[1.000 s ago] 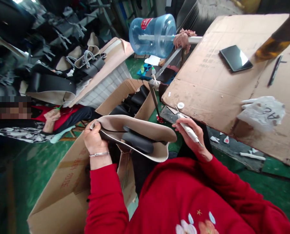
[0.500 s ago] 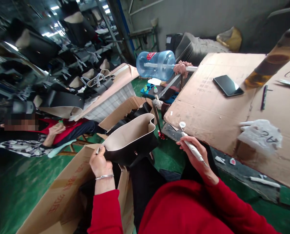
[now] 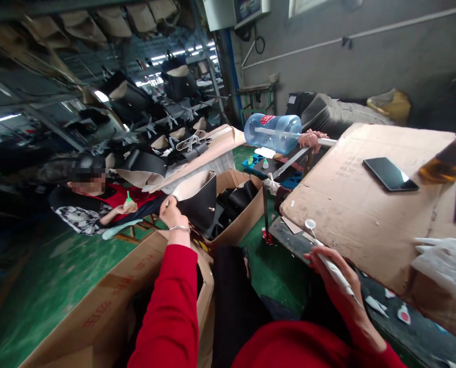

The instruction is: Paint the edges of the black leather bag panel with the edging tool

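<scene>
My left hand [image 3: 173, 212] is stretched out forward and grips the top edge of a black bag [image 3: 198, 202] with a beige lining, held up above an open cardboard box [image 3: 238, 225] that holds more black pieces. My right hand [image 3: 333, 278] stays low near my lap and holds a thin white pen-like tool [image 3: 329, 260] with a round tip, close to the front edge of the cardboard-covered table [image 3: 350, 204]. Both sleeves are red.
A large cardboard box [image 3: 97, 306] stands at my left knee. On the table lie a dark phone [image 3: 390, 174] and a white plastic bag [image 3: 446, 263]. A blue water jug [image 3: 274, 133] lies behind. Another seated person [image 3: 97, 207] is at the left. Shelves of bags fill the back.
My left arm has reached forward and lifted the bag from my lap out over the open box. My view has tilted upward. My right hand keeps the white tool and has sunk lower.
</scene>
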The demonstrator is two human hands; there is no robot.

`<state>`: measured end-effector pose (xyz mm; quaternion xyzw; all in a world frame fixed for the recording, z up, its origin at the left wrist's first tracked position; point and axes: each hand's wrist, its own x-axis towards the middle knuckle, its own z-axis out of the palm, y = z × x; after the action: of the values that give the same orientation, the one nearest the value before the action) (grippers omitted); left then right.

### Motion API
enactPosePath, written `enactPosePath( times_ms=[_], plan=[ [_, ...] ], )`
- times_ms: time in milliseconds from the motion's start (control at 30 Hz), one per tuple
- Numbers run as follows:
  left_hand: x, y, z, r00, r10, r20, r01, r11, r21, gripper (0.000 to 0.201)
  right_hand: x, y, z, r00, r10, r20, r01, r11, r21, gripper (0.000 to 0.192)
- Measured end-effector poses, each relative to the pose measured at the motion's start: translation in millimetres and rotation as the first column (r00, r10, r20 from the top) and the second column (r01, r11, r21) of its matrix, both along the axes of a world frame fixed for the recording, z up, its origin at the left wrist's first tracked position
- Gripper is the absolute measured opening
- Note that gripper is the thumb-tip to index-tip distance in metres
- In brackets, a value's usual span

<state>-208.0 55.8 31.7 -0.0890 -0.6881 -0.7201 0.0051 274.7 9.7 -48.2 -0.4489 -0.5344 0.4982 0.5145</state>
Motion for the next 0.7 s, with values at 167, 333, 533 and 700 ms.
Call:
enactPosePath(
  times_ms=[167, 333, 533, 700],
  plan=[
    [12, -7, -39.2, 0.959, -0.277, 0.049, 0.282, 0.948, -0.147, 0.035, -2, -7, 3.0, 0.998, 0.036, 0.058, -0.036, 0.999, 0.000, 0.041],
    [42, -97, -82.6, 0.934, -0.355, 0.038, 0.352, 0.897, -0.267, 0.037, -16, -6, -7.2, 0.987, 0.098, 0.127, -0.097, 0.995, -0.010, 0.043],
    [111, -225, -124.5, 0.861, -0.505, -0.058, 0.359, 0.685, -0.634, 0.036, -81, 5, -19.2, 0.929, 0.339, 0.152, -0.338, 0.941, -0.031, 0.036],
    [153, -247, -141.5, 0.803, -0.595, 0.040, 0.339, 0.400, -0.852, 0.027, -199, 15, -36.3, 0.763, 0.620, 0.185, -0.631, 0.775, 0.005, 0.044]
  ],
)
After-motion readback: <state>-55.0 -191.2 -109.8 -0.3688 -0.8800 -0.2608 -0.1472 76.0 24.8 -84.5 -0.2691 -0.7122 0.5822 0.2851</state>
